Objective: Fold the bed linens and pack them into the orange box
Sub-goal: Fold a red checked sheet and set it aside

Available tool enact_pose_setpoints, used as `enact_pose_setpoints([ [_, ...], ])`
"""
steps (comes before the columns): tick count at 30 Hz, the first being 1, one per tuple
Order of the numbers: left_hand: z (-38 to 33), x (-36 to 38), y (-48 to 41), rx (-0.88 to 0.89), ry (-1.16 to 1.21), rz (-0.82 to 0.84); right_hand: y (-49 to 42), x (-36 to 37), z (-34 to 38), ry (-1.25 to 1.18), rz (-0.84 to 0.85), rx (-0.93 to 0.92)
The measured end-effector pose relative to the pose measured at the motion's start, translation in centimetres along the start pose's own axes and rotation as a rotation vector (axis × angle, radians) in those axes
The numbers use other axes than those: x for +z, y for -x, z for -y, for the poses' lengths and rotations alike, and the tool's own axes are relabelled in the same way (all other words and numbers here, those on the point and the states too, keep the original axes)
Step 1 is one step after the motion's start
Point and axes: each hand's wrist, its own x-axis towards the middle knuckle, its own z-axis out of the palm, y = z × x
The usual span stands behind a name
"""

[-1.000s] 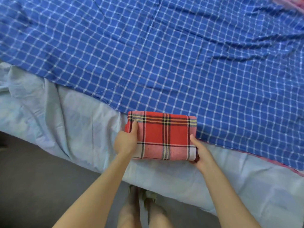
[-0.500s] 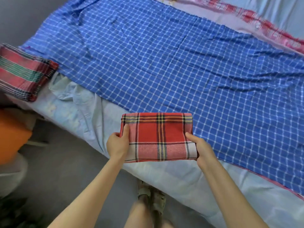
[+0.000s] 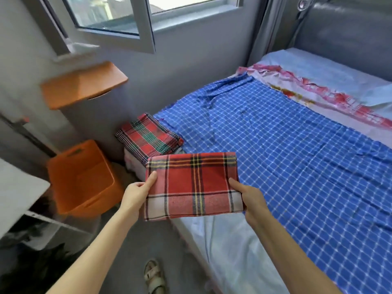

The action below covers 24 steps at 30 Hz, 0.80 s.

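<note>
2 ends of folded plaid linen (image 3: 193,187) clamped in your fingers (image 3: 151,179); orange box (image 3: 99,166) lies left, nearer left hand (image 3: 134,196).

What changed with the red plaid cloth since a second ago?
The left hand and right hand, already gripping it, lifted the folded red plaid cloth off the bed and carried it left, toward the orange box. Unchanged: the grip, the spread blue checked sheet, the other folded plaid pile.
</note>
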Motion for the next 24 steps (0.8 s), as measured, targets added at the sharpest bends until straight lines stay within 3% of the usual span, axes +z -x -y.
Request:
enact_pose_setpoints([
  [5, -3.7, -8.7, -8.3, -0.176, 0.079, 0.168, -5.3, 11.4, 2.0, 0.109, 0.066, -0.046],
  [9, -6.3, -12.6, -14.6, -0.209, 0.131, 0.183, -9.5, 19.0, 3.4, 0.183, 0.086, -0.089],
  [17, -8.1, -13.4, -27.0, -0.225, 0.22, 0.153, -19.1, 28.3, 6.1, 0.358, 0.112, -0.201],
  [24, -9.7, -11.7, -40.8, -0.341, 0.321, 0.029, -34.7, 36.4, 8.1, 0.488, 0.143, -0.206],
])
